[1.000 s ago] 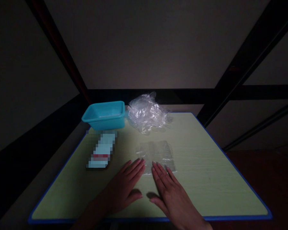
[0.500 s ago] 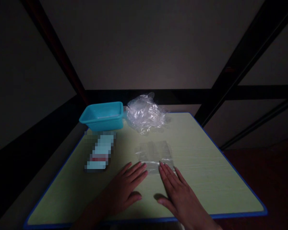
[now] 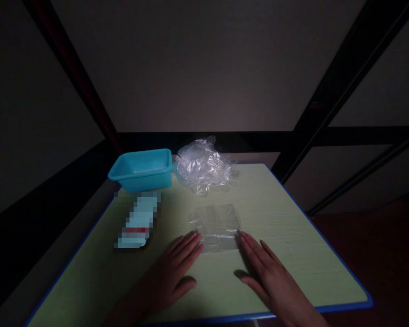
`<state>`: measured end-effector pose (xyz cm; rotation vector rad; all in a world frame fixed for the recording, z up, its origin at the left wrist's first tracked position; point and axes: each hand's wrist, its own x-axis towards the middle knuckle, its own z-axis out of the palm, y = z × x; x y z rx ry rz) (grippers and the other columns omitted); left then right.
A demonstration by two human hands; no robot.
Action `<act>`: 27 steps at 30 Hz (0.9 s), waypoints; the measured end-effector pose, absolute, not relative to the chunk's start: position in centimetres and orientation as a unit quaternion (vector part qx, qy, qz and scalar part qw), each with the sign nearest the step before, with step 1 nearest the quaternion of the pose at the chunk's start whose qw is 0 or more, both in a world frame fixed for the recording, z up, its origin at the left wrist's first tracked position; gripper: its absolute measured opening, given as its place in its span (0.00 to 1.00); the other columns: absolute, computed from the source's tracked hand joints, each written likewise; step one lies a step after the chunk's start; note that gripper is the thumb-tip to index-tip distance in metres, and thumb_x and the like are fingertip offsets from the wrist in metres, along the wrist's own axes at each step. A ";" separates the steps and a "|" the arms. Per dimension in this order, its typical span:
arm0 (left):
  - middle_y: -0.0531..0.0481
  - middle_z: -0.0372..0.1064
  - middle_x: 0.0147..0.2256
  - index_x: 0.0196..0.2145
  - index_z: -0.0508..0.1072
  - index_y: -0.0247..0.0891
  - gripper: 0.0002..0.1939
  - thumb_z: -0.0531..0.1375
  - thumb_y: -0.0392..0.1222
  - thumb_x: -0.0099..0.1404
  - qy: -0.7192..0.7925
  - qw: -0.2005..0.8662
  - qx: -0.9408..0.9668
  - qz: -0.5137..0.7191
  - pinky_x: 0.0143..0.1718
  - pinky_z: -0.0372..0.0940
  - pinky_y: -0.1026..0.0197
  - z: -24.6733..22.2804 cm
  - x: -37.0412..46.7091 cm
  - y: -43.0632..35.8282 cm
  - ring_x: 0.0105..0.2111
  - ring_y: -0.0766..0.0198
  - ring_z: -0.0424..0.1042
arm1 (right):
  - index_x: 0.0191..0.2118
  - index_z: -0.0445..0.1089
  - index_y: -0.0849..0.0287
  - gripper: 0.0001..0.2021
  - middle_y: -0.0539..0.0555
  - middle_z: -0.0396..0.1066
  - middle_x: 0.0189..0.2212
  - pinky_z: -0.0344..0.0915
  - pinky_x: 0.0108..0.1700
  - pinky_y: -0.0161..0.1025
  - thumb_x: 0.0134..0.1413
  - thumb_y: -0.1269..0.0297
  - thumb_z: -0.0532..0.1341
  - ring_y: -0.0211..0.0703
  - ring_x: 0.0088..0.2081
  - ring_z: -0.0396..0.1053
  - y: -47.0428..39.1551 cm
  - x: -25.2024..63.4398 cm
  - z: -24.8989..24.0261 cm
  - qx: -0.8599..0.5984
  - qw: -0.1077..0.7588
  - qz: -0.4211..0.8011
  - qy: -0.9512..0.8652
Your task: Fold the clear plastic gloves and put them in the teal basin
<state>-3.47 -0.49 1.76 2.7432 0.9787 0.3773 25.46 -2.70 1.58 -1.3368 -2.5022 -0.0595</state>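
Note:
A folded piece of thin clear plastic film (image 3: pixel 218 222) lies flat on the table in front of me; whether it is a bag or a glove I cannot tell. My left hand (image 3: pixel 172 268) rests palm down, fingers stretched out, with its fingertips at the film's near left corner. On the other side, my right hand (image 3: pixel 271 272) is also laid out flat, its fingertips touching or just beside the near right corner. Neither hand grips anything. Farther back sits a crumpled heap of clear plastic (image 3: pixel 204 168) with rounded, finger-like ends.
A turquoise plastic basket (image 3: pixel 145 181) stands at the table's back left corner. In front of it lies a pixelated phone-like slab (image 3: pixel 139 220). The pale yellow-green table (image 3: pixel 282 231) has a blue edge, and a panelled wall (image 3: pixel 204 68) rises behind it.
My right hand has slid right, off the film's near edge to its corner. My left hand has barely moved. The whole view has shifted slightly.

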 end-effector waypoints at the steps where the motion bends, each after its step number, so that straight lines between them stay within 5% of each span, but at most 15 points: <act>1: 0.43 0.47 0.63 0.64 0.43 0.41 0.33 0.53 0.35 0.65 0.336 0.093 0.926 0.148 0.59 0.53 0.48 1.6 -3.6 -0.5 0.62 0.53 0.48 | 0.64 0.46 0.62 0.29 0.61 0.58 0.59 0.65 0.53 0.51 0.60 0.62 0.54 0.50 0.58 0.58 -2.4 25.5 1.9 -0.460 0.156 -0.021 -0.874; 4: 0.44 0.58 0.59 0.60 0.55 0.41 0.24 0.51 0.33 0.67 0.333 0.067 0.921 0.190 0.56 0.59 0.51 1.1 -3.8 -0.5 0.58 0.55 0.57 | 0.56 0.62 0.59 0.19 0.57 0.69 0.52 0.66 0.52 0.47 0.60 0.72 0.52 0.46 0.52 0.67 -1.1 25.4 3.3 -0.409 0.147 -0.033 -0.900; 8: 0.43 0.66 0.52 0.52 0.64 0.37 0.16 0.51 0.33 0.66 0.317 0.045 0.929 0.187 0.53 0.62 0.53 1.4 -3.3 0.0 0.52 0.56 0.64 | 0.47 0.69 0.59 0.17 0.55 0.75 0.41 0.67 0.49 0.46 0.58 0.79 0.51 0.45 0.43 0.72 0.5 24.8 5.0 -0.374 0.083 -0.054 -0.922; 14: 0.46 0.71 0.41 0.44 0.69 0.37 0.13 0.58 0.34 0.61 0.339 0.063 0.922 0.178 0.44 0.66 0.56 3.1 -1.7 1.4 0.41 0.58 0.69 | 0.43 0.71 0.60 0.15 0.54 0.74 0.38 0.64 0.51 0.46 0.55 0.81 0.53 0.44 0.39 0.72 2.0 24.2 5.5 -0.359 0.052 -0.038 -0.931; 21: 0.48 0.69 0.32 0.35 0.71 0.37 0.14 0.65 0.42 0.51 0.361 -0.013 0.904 0.230 0.37 0.65 0.54 2.7 0.2 2.2 0.34 0.56 0.68 | 0.34 0.71 0.62 0.09 0.55 0.71 0.31 0.65 0.44 0.45 0.52 0.79 0.55 0.46 0.36 0.69 2.4 24.5 3.7 -0.402 0.144 0.014 -0.904; 27: 0.50 0.68 0.27 0.27 0.69 0.37 0.05 0.57 0.29 0.56 0.370 -0.110 0.893 0.230 0.35 0.65 0.56 1.6 0.9 2.4 0.29 0.59 0.68 | 0.34 0.68 0.60 0.09 0.56 0.70 0.32 0.66 0.40 0.44 0.57 0.75 0.51 0.46 0.36 0.68 2.4 25.1 3.4 -0.426 0.228 0.127 -0.866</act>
